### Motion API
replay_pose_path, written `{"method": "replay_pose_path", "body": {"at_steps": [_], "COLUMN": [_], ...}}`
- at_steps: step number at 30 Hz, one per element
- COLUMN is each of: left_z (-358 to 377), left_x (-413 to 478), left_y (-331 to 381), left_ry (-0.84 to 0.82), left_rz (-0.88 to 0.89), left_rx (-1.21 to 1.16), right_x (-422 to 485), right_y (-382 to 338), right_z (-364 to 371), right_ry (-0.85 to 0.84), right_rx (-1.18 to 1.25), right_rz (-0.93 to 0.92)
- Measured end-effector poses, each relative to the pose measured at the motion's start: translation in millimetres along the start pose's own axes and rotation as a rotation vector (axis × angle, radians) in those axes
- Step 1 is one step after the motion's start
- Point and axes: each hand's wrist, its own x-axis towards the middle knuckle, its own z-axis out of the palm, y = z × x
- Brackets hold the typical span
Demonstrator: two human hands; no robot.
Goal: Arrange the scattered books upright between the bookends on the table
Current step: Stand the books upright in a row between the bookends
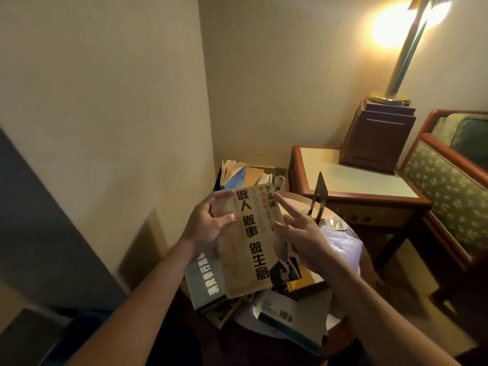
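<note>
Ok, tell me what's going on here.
A person holds a tan paperback above a small round table. The left hand grips its left edge; the right hand rests against the right edge, fingers spread. A grey-blue book and a white book lie flat underneath. A dark bookend stands upright at the far side, no book against it.
</note>
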Motion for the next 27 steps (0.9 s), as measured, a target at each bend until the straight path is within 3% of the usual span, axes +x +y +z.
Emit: {"method": "replay_pose_path", "body": {"at_steps": [3, 7, 12, 17, 21, 24, 27], "left_z": [-22.3, -37.7, -46.8, -27.4, -10.5, -3.0, 2.9], "left_x": [-5.7, -11.9, -19.3, -24.4, -28.8, -36.8, -42.4], "left_y": [-5.6, -14.2, -30.4, -23.7, -16.0, -9.6, -3.7], "left_ry": [0.006, 0.188, 0.301, 0.288, 0.32, 0.26, 0.196], "left_rz": [0.099, 0.309, 0.471, 0.584, 0.524, 0.286, 0.162], "left_rx": [0.207, 0.591, 0.663, 0.67, 0.593, 0.288, 0.123], "right_x": [15.4, 38.5, 58.2, 58.9, 49.3, 40.2, 32.9], "right_y": [7.9, 11.1, 19.1, 20.3, 19.1, 14.8, 12.1], "right_z": [22.7, 51.9, 64.0, 67.9, 73.9, 77.9, 77.9], "right_ry": [0.002, 0.048, 0.07, 0.163, 0.223, 0.248, 0.252], "right_rx": [-0.239, -0.412, -0.722, -0.708, -0.584, -0.475, -0.463], "right_rz": [-0.029, -0.125, -0.333, -0.311, -0.277, -0.201, -0.207]}}
